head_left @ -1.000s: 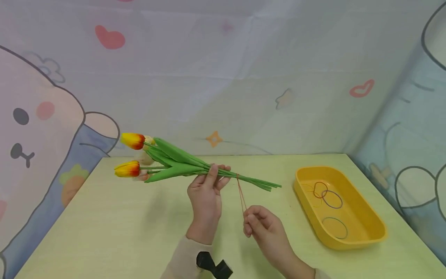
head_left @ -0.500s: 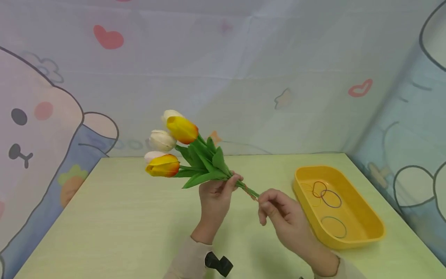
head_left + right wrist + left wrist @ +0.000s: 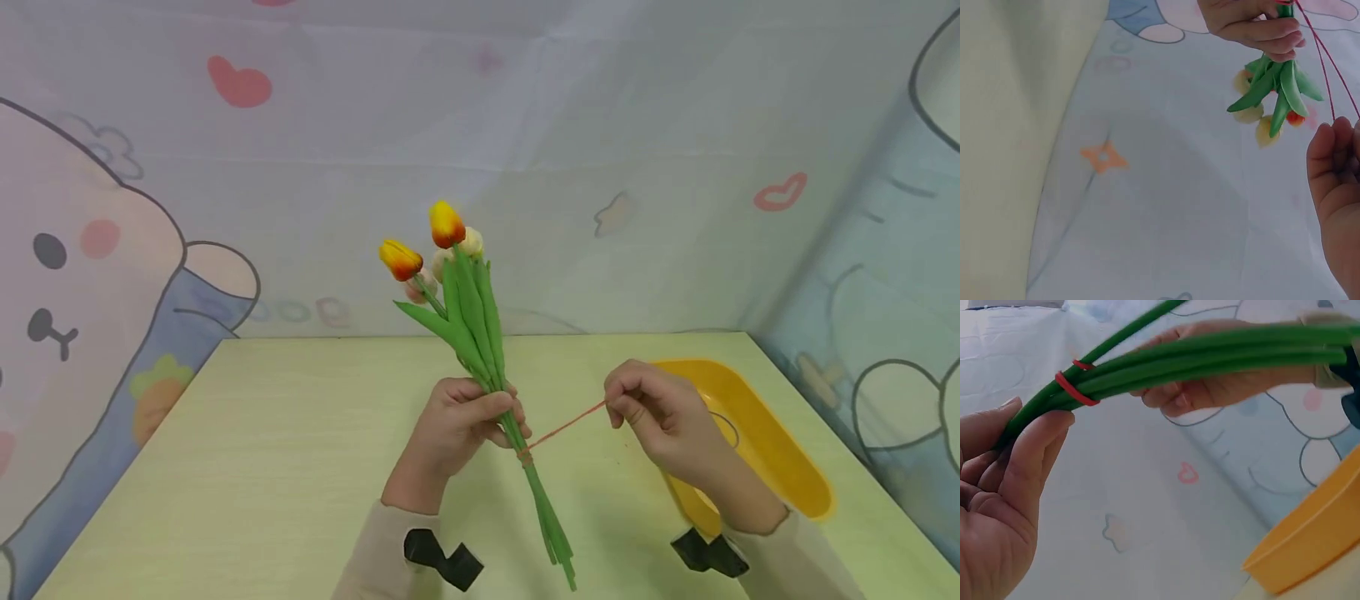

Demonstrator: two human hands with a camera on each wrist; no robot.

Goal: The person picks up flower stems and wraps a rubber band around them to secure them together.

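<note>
My left hand grips a bunch of tulips by its green stems, with yellow-red and pale blooms leaning up and left. Below that hand a red rubber band wraps the stems. One loop of it stretches up to my right hand, whose fingertips pinch its end. In the left wrist view, the red band circles the stems just beyond the thumb. The right wrist view shows the band drawn out as two taut strands between the stems and my right hand.
A yellow tray stands at the right of the pale table, partly behind my right hand and forearm. A blue rubber band shows inside it. A printed cloth hangs behind the table.
The bunch has turned from lying sideways to more upright, blooms now at the top. My right hand has moved up and right, drawing the rubber band out from the stems again.
</note>
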